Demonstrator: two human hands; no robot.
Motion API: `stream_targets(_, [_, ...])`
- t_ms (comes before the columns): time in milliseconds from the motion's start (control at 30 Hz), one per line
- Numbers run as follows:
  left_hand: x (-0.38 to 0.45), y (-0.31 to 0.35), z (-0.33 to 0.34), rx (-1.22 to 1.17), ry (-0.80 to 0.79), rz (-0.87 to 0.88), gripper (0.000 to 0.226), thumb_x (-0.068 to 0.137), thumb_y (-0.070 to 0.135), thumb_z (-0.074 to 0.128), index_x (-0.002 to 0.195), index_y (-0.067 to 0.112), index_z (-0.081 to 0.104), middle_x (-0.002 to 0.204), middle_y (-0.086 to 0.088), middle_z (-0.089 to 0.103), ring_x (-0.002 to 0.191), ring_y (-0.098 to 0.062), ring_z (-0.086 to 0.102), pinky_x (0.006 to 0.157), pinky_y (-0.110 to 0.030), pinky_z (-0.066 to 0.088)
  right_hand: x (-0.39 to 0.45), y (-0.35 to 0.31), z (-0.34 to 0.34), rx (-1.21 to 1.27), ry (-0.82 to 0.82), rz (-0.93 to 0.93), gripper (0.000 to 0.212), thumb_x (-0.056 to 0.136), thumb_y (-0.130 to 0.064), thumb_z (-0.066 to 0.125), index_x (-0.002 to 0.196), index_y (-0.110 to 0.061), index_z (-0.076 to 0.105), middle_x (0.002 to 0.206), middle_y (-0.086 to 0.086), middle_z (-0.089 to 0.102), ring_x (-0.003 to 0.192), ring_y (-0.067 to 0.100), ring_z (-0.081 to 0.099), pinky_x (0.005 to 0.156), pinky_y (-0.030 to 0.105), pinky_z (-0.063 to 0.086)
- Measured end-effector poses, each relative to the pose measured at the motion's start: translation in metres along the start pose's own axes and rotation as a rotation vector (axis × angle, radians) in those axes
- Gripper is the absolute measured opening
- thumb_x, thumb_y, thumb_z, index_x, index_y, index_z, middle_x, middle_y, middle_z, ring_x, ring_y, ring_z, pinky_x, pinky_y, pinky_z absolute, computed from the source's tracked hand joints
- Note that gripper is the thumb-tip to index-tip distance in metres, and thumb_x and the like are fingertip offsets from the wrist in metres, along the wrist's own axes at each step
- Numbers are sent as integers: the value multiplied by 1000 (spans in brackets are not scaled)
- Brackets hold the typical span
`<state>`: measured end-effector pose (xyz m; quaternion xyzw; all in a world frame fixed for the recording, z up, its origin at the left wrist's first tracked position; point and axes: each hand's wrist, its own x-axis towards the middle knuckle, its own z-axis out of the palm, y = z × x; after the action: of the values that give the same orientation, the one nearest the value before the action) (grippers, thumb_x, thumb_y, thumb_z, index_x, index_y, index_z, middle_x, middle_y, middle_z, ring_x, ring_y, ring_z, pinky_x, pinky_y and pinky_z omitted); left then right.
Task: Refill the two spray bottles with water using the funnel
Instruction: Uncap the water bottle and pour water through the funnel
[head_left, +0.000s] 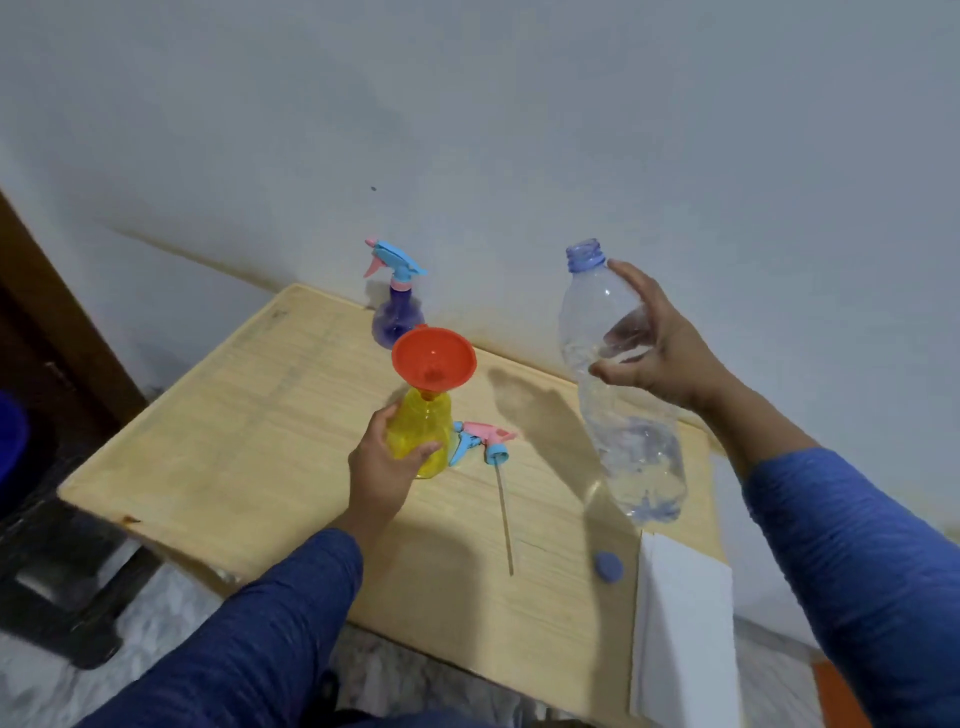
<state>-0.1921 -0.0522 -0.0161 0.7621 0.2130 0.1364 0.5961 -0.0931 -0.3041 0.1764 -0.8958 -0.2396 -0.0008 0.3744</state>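
My right hand (657, 345) curls around the upper body of the clear water bottle (618, 384), held in the air over the table's (234, 431) right edge, neck up and leaning slightly left, cap off, a little water pooled at its bottom. My left hand (382, 467) wraps the yellow spray bottle (421, 439) standing near the middle of the table, with the orange funnel (434, 358) seated in its neck. The funnel's mouth lies to the left of and below the water bottle's opening, so I judge pouring means tipping the neck leftward over it; the purple spray bottle (397, 312) waits at the far edge, head on.
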Motion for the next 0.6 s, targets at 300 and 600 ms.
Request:
stream_targets(300, [-2,9,1,87,0,-44,66,73,29,78,130,25,45,126,-3,58,110,-22,54,89,-32,43,-36,32,13,199,487,94,99,66,-15,82,139,-44,23,102,4,57,92,14,63,79,26,53])
stream_targets(600, [-1,10,-1,69,-28,-54,64,74,25,77,130,22,46,128,-6,56,113,-20,51,88,-29,39,-57,37,44,273,734,195,103,63,-14,82,134,-53,18,107,9,56,97,20,62,85,29,52])
